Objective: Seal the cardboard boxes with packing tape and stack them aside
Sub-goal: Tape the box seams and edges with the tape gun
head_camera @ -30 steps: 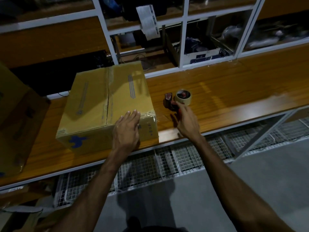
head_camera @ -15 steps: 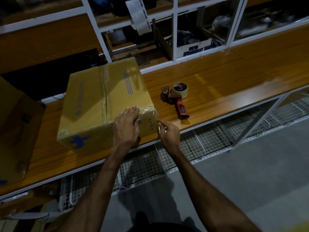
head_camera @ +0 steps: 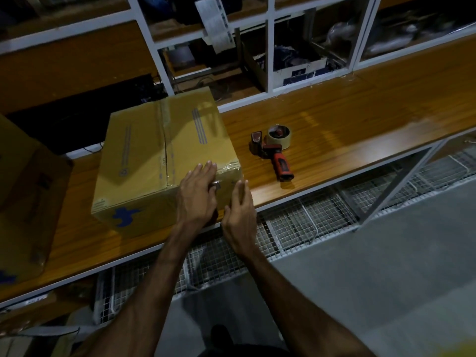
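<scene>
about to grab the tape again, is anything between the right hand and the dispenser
Nothing visible. The right hand is at the near right corner of the taped brown cardboard box; only bare wooden bench top lies between it and the red-handled tape dispenser.

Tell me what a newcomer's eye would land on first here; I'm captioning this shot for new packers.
First, the cardboard box on the wooden bench, with the left hand flat on its near right corner and the right hand at that corner's side. Next, the tape dispenser with its red handle, lying alone on the bench to the right of the box.
</scene>
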